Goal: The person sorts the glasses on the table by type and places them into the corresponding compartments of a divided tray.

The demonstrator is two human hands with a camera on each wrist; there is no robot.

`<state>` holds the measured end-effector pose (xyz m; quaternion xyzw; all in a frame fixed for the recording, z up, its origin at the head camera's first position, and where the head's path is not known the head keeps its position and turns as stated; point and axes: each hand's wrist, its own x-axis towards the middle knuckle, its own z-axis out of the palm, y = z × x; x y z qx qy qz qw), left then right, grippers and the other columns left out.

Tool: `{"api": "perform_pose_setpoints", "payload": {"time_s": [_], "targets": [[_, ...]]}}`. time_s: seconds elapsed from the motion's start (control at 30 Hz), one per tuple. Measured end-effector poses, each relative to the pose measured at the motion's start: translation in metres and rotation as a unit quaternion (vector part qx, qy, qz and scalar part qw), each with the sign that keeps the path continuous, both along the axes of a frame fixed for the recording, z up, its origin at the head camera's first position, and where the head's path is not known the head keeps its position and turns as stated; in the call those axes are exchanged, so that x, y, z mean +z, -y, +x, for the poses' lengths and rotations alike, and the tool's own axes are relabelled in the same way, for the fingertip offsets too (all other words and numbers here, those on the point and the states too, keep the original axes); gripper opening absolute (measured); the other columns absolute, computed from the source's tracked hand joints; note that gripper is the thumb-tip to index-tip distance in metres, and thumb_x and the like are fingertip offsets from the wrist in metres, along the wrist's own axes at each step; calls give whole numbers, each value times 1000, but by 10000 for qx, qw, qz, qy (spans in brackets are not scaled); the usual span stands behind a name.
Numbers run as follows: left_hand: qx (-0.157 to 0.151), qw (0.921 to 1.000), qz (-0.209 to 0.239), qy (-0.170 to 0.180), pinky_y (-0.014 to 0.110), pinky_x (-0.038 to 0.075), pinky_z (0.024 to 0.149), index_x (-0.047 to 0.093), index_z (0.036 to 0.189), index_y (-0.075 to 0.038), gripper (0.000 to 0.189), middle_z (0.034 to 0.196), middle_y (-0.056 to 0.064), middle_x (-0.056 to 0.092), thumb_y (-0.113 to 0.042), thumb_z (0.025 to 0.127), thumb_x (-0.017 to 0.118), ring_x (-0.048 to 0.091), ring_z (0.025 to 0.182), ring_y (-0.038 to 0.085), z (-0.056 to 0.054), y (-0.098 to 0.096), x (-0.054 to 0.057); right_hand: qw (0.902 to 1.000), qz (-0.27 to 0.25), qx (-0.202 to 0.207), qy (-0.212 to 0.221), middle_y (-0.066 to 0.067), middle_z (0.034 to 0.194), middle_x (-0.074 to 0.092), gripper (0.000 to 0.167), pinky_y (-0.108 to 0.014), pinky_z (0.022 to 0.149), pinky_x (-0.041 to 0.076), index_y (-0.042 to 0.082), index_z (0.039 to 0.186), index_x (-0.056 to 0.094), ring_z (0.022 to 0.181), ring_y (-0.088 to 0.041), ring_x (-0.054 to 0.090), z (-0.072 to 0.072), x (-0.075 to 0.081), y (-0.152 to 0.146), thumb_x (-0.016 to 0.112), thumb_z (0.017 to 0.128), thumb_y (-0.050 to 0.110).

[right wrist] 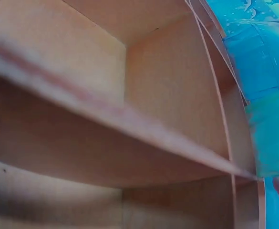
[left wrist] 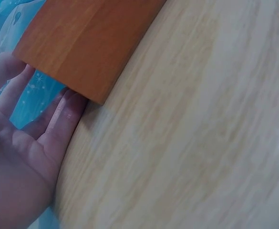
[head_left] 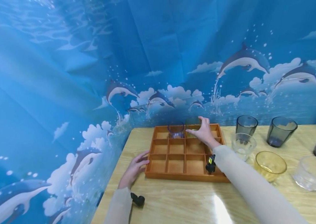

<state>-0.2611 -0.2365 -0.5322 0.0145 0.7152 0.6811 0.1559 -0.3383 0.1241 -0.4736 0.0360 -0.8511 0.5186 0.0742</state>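
Note:
A brown wooden divided box [head_left: 186,177] lies on the table, its compartments in rows. My right hand [head_left: 204,133] grips a greenish glass [head_left: 192,123] between thumb and fingers, at the third compartment of the back row. In the right wrist view that green glass [right wrist: 274,138] shows at the right edge, beside a fingertip and over the dividers. A bluish clear glass [head_left: 176,132] stands in the back row just to its left. With fingers extended, my left hand [head_left: 134,168] touches the box's left side; in the left wrist view its fingers [left wrist: 63,117] lie against the box corner.
Right of the box stand dark grey glasses [head_left: 277,137], clear glasses [head_left: 243,146] and a yellow glass [head_left: 270,166]. Some are close to my right sleeve [head_left: 247,177]. A blue dolphin-print curtain [head_left: 158,62] hangs behind the wooden-topped table [head_left: 174,202].

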Motion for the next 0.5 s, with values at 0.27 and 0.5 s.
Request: {"api": "perform_pose_setpoints", "payload": {"time_s": [0.27, 0.5], "targets": [[29, 9999, 72, 123, 44, 39, 92, 46, 138, -19, 51, 142, 9, 38, -19, 89, 62, 40, 123, 28, 0, -1, 5, 9999, 62, 84, -27, -22, 143, 18, 91, -56, 98, 30, 2, 145, 20, 128, -39, 27, -3, -5, 1, 75, 78, 33], [-127, 9998, 16, 163, 44, 40, 91, 42, 141, -14, 52, 143, 14, 36, -16, 91, 59, 40, 123, 29, 7, -3, 18, 9992, 183, 274, 232, -23, 146, 16, 90, -56, 99, 28, 4, 146, 15, 131, -39, 23, -1, -12, -1, 72, 81, 31]]}}
